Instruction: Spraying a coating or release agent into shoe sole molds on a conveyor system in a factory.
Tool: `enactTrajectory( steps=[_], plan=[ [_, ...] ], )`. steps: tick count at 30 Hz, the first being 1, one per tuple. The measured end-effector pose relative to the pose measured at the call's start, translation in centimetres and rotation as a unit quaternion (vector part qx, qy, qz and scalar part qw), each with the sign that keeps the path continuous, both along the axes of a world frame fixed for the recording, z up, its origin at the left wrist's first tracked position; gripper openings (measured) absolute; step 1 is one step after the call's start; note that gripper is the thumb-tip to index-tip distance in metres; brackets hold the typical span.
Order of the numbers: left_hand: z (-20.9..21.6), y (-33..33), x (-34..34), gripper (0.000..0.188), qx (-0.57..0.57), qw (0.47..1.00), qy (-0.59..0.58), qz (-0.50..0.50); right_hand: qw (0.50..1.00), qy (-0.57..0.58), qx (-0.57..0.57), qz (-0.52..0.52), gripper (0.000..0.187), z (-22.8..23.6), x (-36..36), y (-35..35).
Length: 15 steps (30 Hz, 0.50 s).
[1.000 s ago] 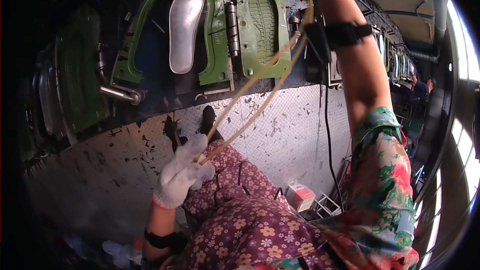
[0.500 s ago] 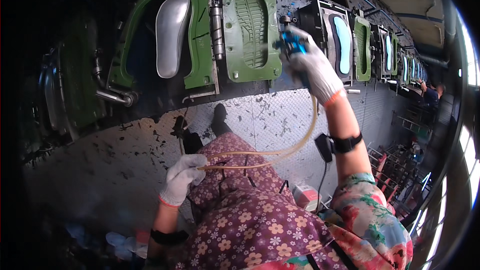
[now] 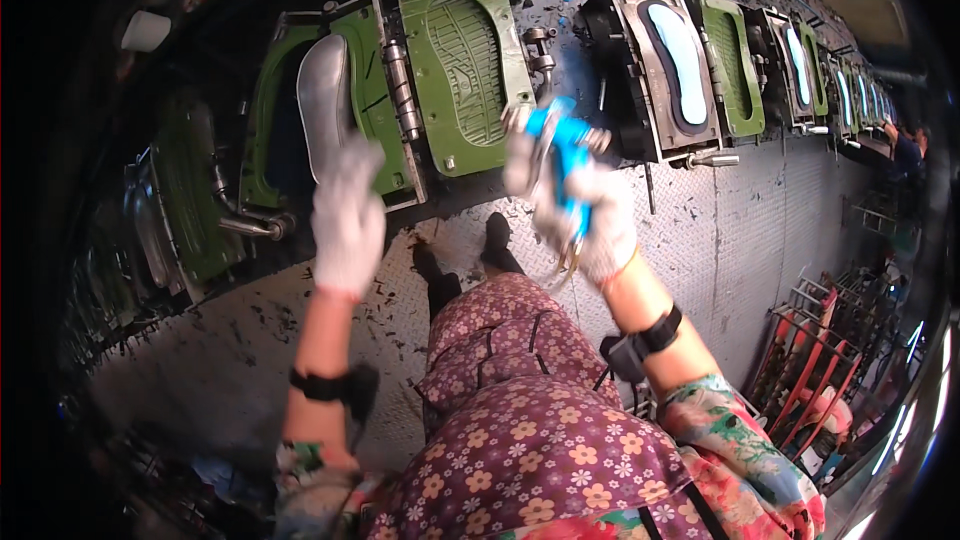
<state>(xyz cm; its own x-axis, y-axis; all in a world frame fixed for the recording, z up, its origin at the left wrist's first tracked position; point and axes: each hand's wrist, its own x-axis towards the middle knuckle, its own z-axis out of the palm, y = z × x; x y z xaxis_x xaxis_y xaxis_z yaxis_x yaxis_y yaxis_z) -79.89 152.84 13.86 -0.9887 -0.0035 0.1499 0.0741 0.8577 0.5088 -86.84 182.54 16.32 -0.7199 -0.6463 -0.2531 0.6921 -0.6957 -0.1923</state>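
Note:
My right hand (image 3: 605,225), in a white knit glove, grips a blue spray gun (image 3: 568,155) in front of the open green mould half (image 3: 462,70), whose sole-shaped hollow has a ribbed pattern. Below the grip, a short piece of yellowish hose (image 3: 566,268) shows; the rest of it is hidden. My left hand (image 3: 350,220), gloved alike and blurred by motion, is raised with its fingers stretched out and nothing visible in them. Its fingertips overlap the lower end of a grey metal foot form (image 3: 324,100) in the green frame; whether they touch cannot be told.
To the right, more open moulds stand in a row, the nearest with a pale blue sole-shaped piece (image 3: 678,65) on its form. A metal handle (image 3: 710,159) juts from it. Further moulds (image 3: 190,190) stand left. Red-railed racks (image 3: 815,370) are at right; another person (image 3: 905,145) is far right.
My left hand has risen from my lap to the metal foot form, and the hose loop is gone from it. My right hand has drawn the spray gun back toward me and left.

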Motion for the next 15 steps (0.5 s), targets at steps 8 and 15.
enactTrajectory(
  steps=[8, 15],
  plan=[
    [-5.7, -6.4, -15.5, 0.06, -0.314, 0.948, 0.009, 0.039, 0.987, -0.1, 0.0, 0.125, 0.097, 0.2, 10.7, 2.8],
    [-5.4, -0.7, -8.2, 0.05, -0.409, 0.912, 0.001, -0.021, 0.991, -0.102, 0.066, 0.048, 0.087, -0.5, 9.9, 8.3]
  ],
)
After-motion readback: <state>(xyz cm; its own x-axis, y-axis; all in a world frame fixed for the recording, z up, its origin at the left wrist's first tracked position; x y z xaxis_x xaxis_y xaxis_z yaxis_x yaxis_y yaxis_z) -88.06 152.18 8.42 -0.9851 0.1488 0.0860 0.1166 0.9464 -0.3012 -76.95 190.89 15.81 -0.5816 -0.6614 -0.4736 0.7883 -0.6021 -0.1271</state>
